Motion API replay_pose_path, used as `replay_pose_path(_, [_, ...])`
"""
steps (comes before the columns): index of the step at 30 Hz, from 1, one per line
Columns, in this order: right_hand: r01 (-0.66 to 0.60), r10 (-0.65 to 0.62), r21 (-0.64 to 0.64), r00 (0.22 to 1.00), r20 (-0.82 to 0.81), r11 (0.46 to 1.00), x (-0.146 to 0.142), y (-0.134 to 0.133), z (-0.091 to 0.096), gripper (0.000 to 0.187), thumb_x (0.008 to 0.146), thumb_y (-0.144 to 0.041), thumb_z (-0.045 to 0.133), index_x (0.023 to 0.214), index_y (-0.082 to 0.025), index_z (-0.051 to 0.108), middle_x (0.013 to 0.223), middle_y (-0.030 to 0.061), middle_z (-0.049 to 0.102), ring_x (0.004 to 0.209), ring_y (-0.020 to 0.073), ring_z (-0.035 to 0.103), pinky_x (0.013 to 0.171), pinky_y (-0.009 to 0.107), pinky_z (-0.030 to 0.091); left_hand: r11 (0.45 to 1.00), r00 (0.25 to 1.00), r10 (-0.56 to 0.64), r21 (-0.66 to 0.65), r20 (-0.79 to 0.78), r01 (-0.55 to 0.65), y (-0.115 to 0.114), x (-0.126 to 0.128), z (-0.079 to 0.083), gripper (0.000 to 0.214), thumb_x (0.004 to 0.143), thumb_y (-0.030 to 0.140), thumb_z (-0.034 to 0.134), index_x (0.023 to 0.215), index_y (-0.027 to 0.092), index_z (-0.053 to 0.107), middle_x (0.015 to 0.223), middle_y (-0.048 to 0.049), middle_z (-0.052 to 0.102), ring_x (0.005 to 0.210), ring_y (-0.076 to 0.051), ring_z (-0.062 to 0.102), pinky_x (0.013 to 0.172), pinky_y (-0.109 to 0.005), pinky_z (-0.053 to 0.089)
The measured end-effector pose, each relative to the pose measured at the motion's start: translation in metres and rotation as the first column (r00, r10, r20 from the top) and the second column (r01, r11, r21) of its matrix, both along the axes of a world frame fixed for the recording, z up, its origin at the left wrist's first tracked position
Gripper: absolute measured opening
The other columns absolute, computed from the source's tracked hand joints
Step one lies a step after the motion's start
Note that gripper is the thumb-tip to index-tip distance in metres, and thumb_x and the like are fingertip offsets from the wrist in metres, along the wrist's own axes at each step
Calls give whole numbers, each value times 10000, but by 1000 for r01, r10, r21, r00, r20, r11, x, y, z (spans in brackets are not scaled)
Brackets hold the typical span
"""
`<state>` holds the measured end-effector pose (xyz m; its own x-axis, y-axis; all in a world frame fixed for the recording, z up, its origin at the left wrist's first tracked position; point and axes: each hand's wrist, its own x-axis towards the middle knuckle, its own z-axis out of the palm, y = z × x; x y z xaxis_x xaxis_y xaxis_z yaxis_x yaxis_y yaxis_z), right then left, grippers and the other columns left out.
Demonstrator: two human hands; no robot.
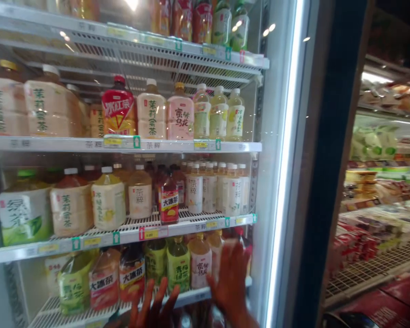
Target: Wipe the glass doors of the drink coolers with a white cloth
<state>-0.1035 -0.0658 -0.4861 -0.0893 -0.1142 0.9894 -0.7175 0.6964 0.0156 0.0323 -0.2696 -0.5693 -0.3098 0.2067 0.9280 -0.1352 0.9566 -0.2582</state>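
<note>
My left hand point(153, 307) is raised at the bottom of the view, fingers spread and holding nothing, in front of the lowest visible fridge shelf point(89, 314). Further right, my right hand point(230, 282) is open too, fingers stretched up and blurred, against bottles of tea at the right end of that shelf. Nearest to it is a pale pink-labelled bottle point(200, 262); a green-labelled bottle point(178, 265) stands just above my left hand. Whether either hand touches a bottle I cannot tell.
The drinks fridge has several wire shelves of tea bottles, among them a red-labelled bottle point(167, 200) on the middle shelf point(123, 234). A lit white strip point(287, 159) and a dark door frame point(324, 182) bound it on the right. Beyond stand open chiller shelves point(379, 218) with packaged food.
</note>
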Motion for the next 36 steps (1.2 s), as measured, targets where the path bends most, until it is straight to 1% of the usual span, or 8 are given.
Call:
replay_pose_path(5, [34,-12,-173,992,123,984,3,-21,69,760,1054,-395,329,1648,-114,-54,1724,172,-70,1600,375,-70,1191,805,121,999,999,-28,44,-35,30,15,4,12,465,848,283,683,1311,328,684,1546,29,529,1607,-222,156,1347,-490,59])
replay_pose_path(8, [-49,88,273,987,-132,961,30,-37,41,803,1028,-490,420,1651,-105,90,1737,140,40,1615,314,19,1290,635,67,998,998,-60,35,-17,60,7,18,21,494,852,299,688,1346,283,664,1586,27,468,1605,-238,156,1346,-488,80])
replay_pose_path(11, [12,250,638,914,-319,770,35,-37,46,858,968,-675,465,1626,-160,270,1722,70,215,1611,256,117,1325,496,8,988,986,-153,-12,-64,152,-23,45,48,580,886,385,666,1450,277,576,1646,5,368,1600,-280,186,1336,-520,74])
replay_pose_path(16, [32,88,415,960,-267,909,23,-53,193,845,1036,-587,366,1652,-144,-4,1741,124,29,1614,307,4,1290,608,85,990,990,-139,3,-36,139,-85,92,143,652,938,316,618,1558,264,424,1673,-35,342,1602,-313,171,1318,-564,35])
replay_pose_path(19, [-8,99,384,971,-216,923,41,-84,231,868,1032,-568,384,1647,-178,-88,1737,125,-8,1610,345,4,1265,667,118,997,994,-71,25,-84,74,-116,105,197,669,966,339,586,1591,295,351,1708,-41,258,1612,-315,115,1307,-595,2])
replay_pose_path(26, [144,627,944,717,-306,296,72,-114,190,836,1002,-696,326,1625,-141,267,1707,21,277,1607,177,113,1327,410,72,1000,987,4,9,-158,-3,-151,109,218,685,980,377,561,1609,292,303,1725,-67,199,1611,-308,123,1306,-595,18])
replay_pose_path(32, [-7,232,548,910,-342,837,84,-165,349,887,1006,-688,321,1645,-125,72,1733,159,107,1609,334,55,1275,636,75,1000,981,5,25,-196,0,-148,106,205,667,967,366,581,1589,287,355,1711,-55,253,1606,-307,157,1310,-587,45])
replay_pose_path(36, [19,360,674,834,-418,739,114,-203,343,926,986,-749,268,1627,-89,161,1727,164,155,1613,303,48,1296,577,60,999,978,-17,39,-209,26,-149,105,198,664,959,339,601,1580,283,373,1703,-51,278,1602,-303,180,1312,-580,59])
